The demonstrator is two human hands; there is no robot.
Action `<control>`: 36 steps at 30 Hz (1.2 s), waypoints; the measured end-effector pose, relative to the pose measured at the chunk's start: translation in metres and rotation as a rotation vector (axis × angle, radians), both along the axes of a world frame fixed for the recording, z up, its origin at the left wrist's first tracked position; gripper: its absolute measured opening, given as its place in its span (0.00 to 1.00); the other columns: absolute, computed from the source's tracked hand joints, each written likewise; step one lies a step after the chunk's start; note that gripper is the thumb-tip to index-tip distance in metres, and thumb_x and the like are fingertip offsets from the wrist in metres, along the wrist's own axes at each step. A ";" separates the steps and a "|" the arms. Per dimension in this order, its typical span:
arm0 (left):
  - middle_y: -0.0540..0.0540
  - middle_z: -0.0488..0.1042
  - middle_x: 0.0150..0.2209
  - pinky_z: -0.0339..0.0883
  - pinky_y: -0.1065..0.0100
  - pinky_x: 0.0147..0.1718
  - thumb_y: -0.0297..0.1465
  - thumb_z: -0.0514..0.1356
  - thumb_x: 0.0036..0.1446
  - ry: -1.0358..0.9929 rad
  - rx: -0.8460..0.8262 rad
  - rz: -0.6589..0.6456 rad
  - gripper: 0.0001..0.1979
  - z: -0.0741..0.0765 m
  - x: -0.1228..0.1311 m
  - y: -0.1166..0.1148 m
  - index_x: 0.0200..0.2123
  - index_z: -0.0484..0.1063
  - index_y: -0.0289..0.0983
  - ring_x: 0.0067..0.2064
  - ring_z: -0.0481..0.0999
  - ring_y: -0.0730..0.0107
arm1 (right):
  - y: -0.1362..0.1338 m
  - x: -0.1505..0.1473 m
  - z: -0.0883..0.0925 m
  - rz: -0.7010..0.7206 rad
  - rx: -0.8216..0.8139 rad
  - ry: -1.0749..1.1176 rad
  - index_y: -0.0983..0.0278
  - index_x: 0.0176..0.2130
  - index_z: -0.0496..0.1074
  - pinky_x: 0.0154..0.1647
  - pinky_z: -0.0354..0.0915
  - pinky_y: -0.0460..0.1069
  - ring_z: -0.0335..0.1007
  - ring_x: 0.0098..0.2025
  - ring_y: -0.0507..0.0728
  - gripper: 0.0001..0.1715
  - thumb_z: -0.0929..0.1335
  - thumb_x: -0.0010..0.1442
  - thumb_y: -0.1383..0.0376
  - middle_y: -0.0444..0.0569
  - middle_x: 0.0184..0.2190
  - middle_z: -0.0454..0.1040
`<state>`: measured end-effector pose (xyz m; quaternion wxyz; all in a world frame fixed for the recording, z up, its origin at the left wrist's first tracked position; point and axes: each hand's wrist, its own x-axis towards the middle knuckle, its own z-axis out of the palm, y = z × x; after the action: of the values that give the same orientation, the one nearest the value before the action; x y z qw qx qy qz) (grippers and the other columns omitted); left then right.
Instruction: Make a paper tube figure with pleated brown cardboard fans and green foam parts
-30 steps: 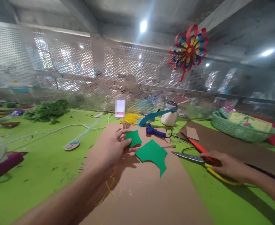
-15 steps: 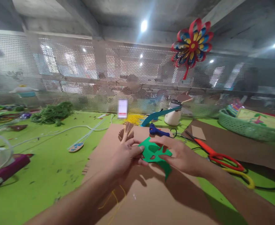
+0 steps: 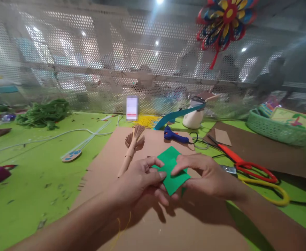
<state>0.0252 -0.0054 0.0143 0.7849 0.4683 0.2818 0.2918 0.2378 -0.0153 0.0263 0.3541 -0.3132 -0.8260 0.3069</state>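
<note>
My left hand (image 3: 142,176) and my right hand (image 3: 203,174) meet over a tan cardboard sheet (image 3: 153,216) and both pinch a small green paper piece (image 3: 171,170) between thumb and fingers. The paper sits tilted like a diamond between the two hands. A second bit of green shows just under my right hand. A rolled brown paper stick with a fringed top (image 3: 132,148) lies on the cardboard just left of my left hand.
Red-handled scissors (image 3: 243,164) and yellow-handled scissors (image 3: 262,190) lie to the right on the green table (image 3: 32,174). A blue glue gun (image 3: 175,136), a white jar (image 3: 194,116), a green basket (image 3: 280,130), brown paper (image 3: 273,153), white cable and green strands stand farther back.
My right hand left the scissors and came over to the green paper. Both hands now hold it, lower and nearer to me. The view has tilted downward.
</note>
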 end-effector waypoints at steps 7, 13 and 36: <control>0.42 0.78 0.25 0.72 0.70 0.25 0.28 0.60 0.56 0.013 0.032 -0.008 0.07 0.000 0.002 -0.001 0.34 0.62 0.36 0.29 0.81 0.62 | 0.004 0.002 -0.006 0.019 -0.332 0.241 0.60 0.43 0.76 0.43 0.66 0.48 0.70 0.43 0.55 0.22 0.67 0.52 0.79 0.46 0.40 0.74; 0.42 0.78 0.23 0.69 0.72 0.23 0.27 0.59 0.57 -0.014 0.001 0.038 0.08 0.001 0.001 -0.001 0.32 0.59 0.37 0.27 0.80 0.64 | 0.008 0.000 -0.013 -0.160 -0.428 0.393 0.59 0.39 0.78 0.41 0.67 0.47 0.72 0.39 0.53 0.12 0.67 0.58 0.71 0.45 0.37 0.77; 0.42 0.78 0.28 0.72 0.69 0.24 0.33 0.61 0.56 0.053 0.048 0.116 0.09 0.000 0.001 0.002 0.29 0.66 0.34 0.24 0.77 0.68 | 0.003 -0.018 -0.015 -0.290 -0.530 0.412 0.66 0.27 0.71 0.24 0.59 0.46 0.61 0.21 0.49 0.16 0.70 0.57 0.56 0.42 0.20 0.69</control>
<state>0.0259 -0.0031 0.0147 0.7475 0.4773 0.3220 0.3313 0.2202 -0.0127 0.0111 0.4595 -0.4397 -0.5761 0.5134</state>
